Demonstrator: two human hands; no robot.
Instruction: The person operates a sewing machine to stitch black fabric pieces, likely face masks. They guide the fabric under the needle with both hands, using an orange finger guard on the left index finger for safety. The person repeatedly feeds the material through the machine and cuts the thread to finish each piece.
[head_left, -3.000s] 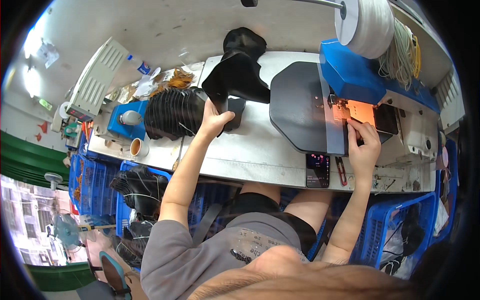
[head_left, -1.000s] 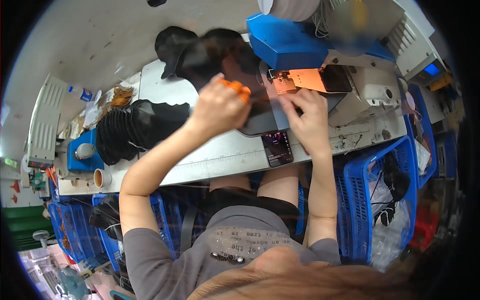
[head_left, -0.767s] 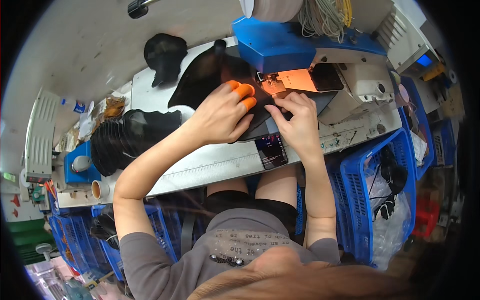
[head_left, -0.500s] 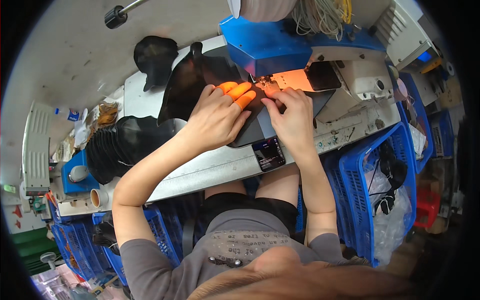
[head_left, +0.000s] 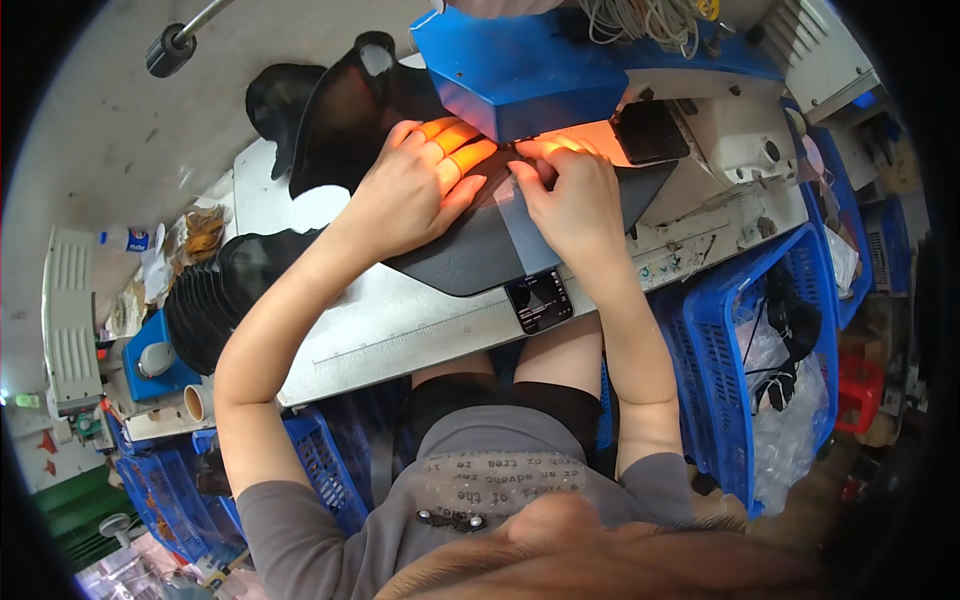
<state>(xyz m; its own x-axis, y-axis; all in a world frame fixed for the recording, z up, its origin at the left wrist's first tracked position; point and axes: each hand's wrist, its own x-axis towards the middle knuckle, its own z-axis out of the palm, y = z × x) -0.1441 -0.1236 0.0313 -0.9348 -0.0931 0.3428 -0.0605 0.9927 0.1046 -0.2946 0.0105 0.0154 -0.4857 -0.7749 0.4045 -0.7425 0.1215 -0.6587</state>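
Note:
A black leather-like piece (head_left: pixel 455 255) lies on the sewing machine's bed in front of the blue machine head (head_left: pixel 520 75). On its left part rests my left hand (head_left: pixel 410 190), palm down with fingers stretched out, orange covers on several fingertips. My right hand (head_left: pixel 575 195) is closed by the stitching area, thumb and fingers pinching the piece's edge close to the needle. The needle itself is mostly hidden by the head and my fingers. Orange lamp light falls on both sets of fingertips. The piece's far-left part (head_left: pixel 345 120) stands up in a curve.
A phone (head_left: pixel 540 302) lies at the table's front edge, and a dark flat object (head_left: pixel 650 132) rests on the machine bed. Stacked black pieces (head_left: pixel 225 295) sit at the left. Blue crates (head_left: pixel 715 385) holding plastic bags and black parts stand at the right.
The black piece has turned and shifted, so more of it lies flat before my left hand. My left hand has slid left; my right fingers have moved slightly left and farther in. The view shifted slightly.

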